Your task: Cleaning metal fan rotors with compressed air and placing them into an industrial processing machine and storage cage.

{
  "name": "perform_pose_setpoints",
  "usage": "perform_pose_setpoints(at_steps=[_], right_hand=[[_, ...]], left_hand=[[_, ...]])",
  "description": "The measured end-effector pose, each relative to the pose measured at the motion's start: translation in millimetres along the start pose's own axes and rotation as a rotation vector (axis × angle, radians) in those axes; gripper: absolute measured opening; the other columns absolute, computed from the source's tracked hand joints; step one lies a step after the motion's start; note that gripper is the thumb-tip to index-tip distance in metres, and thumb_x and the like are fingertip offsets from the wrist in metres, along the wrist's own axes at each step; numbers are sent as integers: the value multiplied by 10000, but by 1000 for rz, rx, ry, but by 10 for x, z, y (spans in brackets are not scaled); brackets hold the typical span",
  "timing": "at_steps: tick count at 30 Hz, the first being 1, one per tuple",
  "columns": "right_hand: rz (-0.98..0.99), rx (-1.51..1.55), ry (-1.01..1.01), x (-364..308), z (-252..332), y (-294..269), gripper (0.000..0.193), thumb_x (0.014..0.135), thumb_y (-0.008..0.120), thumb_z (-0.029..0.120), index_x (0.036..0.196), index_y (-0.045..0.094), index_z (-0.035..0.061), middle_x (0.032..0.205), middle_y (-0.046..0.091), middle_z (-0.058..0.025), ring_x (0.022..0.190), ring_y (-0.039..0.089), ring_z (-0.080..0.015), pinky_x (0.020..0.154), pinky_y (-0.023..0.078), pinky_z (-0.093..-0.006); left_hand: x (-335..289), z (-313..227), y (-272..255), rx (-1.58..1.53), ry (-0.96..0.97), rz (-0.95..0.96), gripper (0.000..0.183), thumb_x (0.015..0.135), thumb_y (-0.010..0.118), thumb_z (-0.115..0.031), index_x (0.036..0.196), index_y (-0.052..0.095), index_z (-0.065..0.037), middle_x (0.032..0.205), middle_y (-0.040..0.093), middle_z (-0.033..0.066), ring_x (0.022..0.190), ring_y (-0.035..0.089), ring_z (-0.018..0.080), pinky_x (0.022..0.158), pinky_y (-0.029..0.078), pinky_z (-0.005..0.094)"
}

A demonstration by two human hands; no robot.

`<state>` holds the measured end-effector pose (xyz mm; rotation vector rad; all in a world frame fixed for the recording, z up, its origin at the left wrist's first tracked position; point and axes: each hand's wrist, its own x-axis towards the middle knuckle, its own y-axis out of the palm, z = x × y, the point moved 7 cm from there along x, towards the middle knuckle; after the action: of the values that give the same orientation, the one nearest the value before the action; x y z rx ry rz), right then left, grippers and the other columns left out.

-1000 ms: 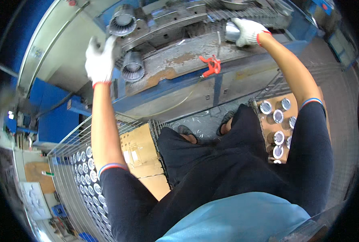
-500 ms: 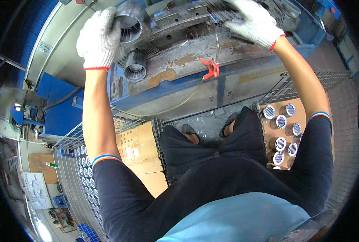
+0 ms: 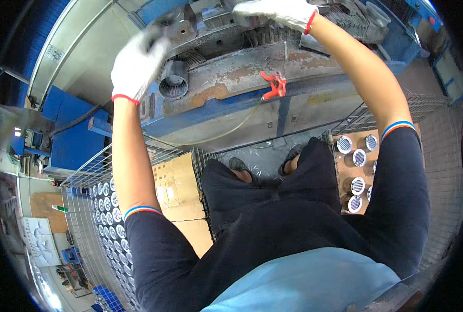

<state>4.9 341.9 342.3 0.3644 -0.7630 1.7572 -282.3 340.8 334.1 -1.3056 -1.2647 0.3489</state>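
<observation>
My left hand [image 3: 139,65], in a white knit glove with a red cuff, is raised at the left end of the machine bed. Motion smears its fingers, and I cannot make out anything in them. Just right of it, a hollow metal cylinder [image 3: 174,80] rests on the ledge, its round opening turned toward me. My right hand [image 3: 278,12], gloved the same way, reaches over the middle of the grimy metal fixture [image 3: 216,23] at the upper edge. Its fingertips look dark and blurred, so their grip is unclear.
A red air gun [image 3: 274,86] hangs at the machine's front edge on a pale hose. Wire baskets flank my legs: slotted metal cylinders [image 3: 357,158] stand on cardboard at right, many more [image 3: 112,218] at left. Flattened cardboard [image 3: 177,190] lies beside my left leg.
My left hand has come off the finned metal cylinder it held and tilted right. My right hand has swung left across the fixture. The view has shifted slightly.
</observation>
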Motion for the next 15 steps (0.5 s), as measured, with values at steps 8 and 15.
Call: perform_pose_setpoints(at_steps=[8, 15], right_hand=[[-291, -483, 398, 253, -601, -250, 570, 790, 910, 265, 1282, 727, 43, 1107, 786, -81, 975, 721, -164, 917, 576, -329], [-172, -130, 105, 487, -847, -197, 687, 760, 931, 367, 1337, 687, 87, 1181, 762, -99, 1064, 701, -185, 980, 553, -357]], left_hand=[[-400, 1058, 1023, 324, -215, 251, 644, 856, 723, -462, 1400, 656, -122, 1287, 712, 214, 1176, 688, 396, 1009, 542, 457], [-631, 1176, 935, 254, -31, -59, 444, 903, 669, -263, 1330, 700, -148, 1122, 746, 182, 1038, 716, 402, 910, 568, 474]])
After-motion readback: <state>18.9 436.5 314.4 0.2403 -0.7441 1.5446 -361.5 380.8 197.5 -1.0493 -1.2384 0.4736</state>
